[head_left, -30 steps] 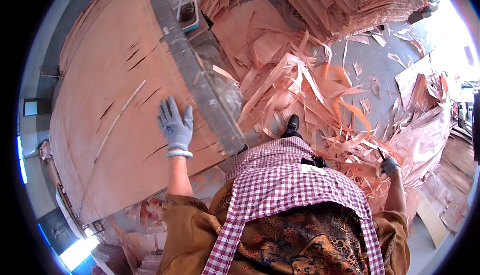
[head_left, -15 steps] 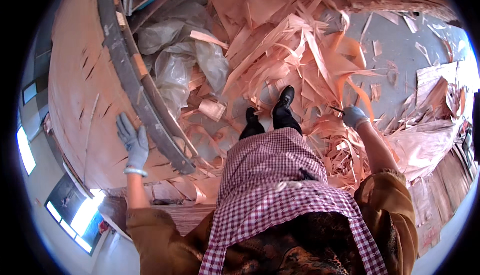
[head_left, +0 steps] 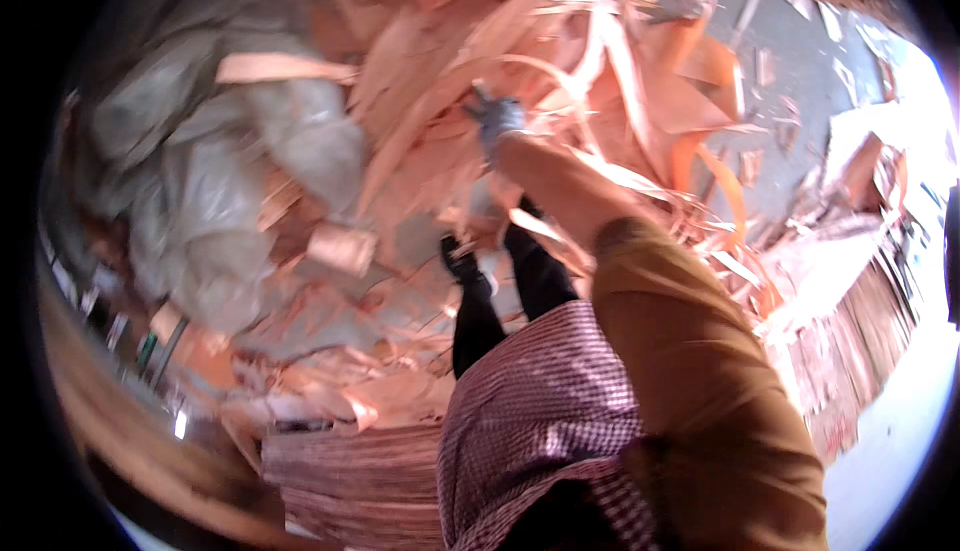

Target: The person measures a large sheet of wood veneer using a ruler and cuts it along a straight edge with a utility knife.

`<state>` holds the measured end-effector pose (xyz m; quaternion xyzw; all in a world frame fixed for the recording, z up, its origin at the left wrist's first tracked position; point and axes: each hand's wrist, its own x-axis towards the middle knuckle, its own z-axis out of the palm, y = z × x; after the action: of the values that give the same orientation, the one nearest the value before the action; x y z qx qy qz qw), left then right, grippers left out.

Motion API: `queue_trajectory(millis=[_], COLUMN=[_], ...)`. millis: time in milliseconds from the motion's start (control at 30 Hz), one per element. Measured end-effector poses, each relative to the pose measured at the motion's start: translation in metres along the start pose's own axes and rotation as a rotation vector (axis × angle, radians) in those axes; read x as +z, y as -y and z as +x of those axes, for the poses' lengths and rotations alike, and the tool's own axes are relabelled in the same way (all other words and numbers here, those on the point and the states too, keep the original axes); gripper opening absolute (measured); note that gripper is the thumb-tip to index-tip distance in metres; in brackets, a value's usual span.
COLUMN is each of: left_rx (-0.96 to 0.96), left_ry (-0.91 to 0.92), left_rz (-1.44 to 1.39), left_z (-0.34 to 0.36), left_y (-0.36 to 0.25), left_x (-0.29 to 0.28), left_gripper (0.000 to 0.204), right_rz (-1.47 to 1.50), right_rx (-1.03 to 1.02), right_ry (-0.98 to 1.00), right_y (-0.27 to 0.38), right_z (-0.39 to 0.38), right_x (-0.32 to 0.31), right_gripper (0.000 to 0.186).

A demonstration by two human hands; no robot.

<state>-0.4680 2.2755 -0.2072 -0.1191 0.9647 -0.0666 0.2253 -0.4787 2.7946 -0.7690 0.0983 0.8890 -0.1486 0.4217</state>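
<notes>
My right hand, in a grey glove, reaches forward and across in front of my feet, into a heap of thin pinkish wood veneer scraps. Its fingers are smeared by motion among the scraps, and I cannot make out whether they hold anything. A curled veneer strip arches just beyond the glove. The dark tool that was in this hand does not show clearly. My left hand is out of sight.
Crumpled clear plastic sheeting lies to the left, with a rolled veneer piece beside it. Stacked veneer sheets stand at the lower left, more at the right. Loose orange strips lie on the grey floor.
My right hand has swung left and forward into the veneer heap. My left hand has gone from the board on the left and out of view. The view has shifted and that board is gone.
</notes>
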Motion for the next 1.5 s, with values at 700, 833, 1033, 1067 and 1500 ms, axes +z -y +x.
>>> queue_trajectory(millis=[700, 833, 1033, 1067, 1500], left_rx=[0.651, 0.626, 0.569, 0.603, 1.282], left_ry=[-0.373, -0.496, -0.487, -0.452, 0.140], left_rz=[-0.021, 0.094, 0.105, -0.086, -0.152], left_z=[0.021, 0.030, 0.009, 0.003, -0.242], left_y=[-0.053, -0.049, -0.063, -0.059, -0.291], left_x=[-0.044, -0.041, -0.058, -0.060, 0.074], left_gripper=[0.060, 0.059, 0.057, 0.057, 0.037], right_rz=[0.191, 0.266, 0.330, 0.472, 1.693], right_rx=[0.042, -0.206, -0.439, -0.475, 0.043], right_ry=[-0.509, -0.558, -0.427, -0.375, -0.393], right_y=[-0.189, -0.124, -0.032, -0.026, -0.267], right_z=[-0.430, -0.493, -0.505, -0.515, -0.638], right_x=[-0.079, -0.085, -0.077, -0.079, 0.000], right_gripper=[0.016, 0.020, 0.020, 0.023, 0.054])
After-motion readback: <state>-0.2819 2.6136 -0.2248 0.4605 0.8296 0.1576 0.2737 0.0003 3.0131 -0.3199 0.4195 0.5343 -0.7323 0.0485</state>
